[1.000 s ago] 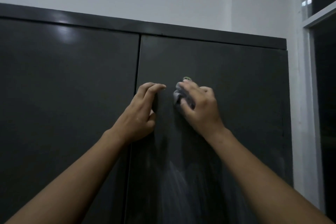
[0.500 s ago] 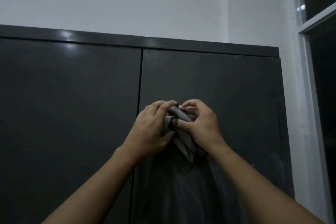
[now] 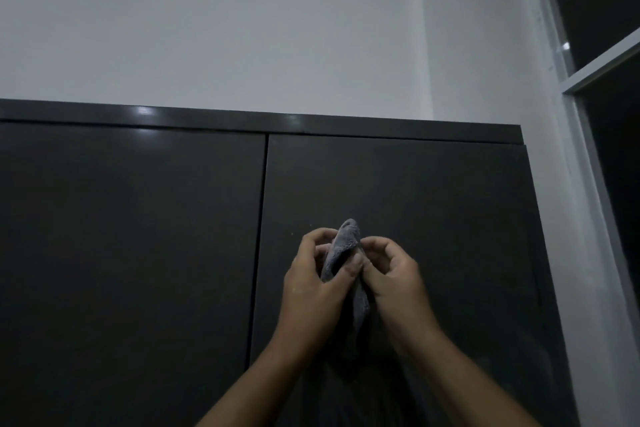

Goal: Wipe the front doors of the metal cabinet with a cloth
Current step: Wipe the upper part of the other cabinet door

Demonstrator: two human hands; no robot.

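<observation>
Fingers (image 3: 317,236) of the left hand (image 3: 310,282) curl round a grey cloth (image 3: 344,244), with the thumb pressed across its front. The right hand (image 3: 393,282) mirrors this from the other side, its fingertips (image 3: 375,243) bent in and pinching the same cloth. The two hands sit close together, thumbs nearly touching. The cloth is bunched between them: a rounded fold pokes up above the knuckles and a dark tail hangs down between the wrists.

Both hands are raised in front of the right door (image 3: 443,211) of the dark metal cabinet (image 3: 242,120), just right of the vertical seam that parts it from the left door (image 3: 131,236). Whether the cloth touches the door cannot be told. Faint pale streaks show low on the right door, partly hidden by the forearms.

A plain white wall (image 3: 242,28) rises above the cabinet, and a pale window frame (image 3: 595,69) with dark panes stands to the right.
</observation>
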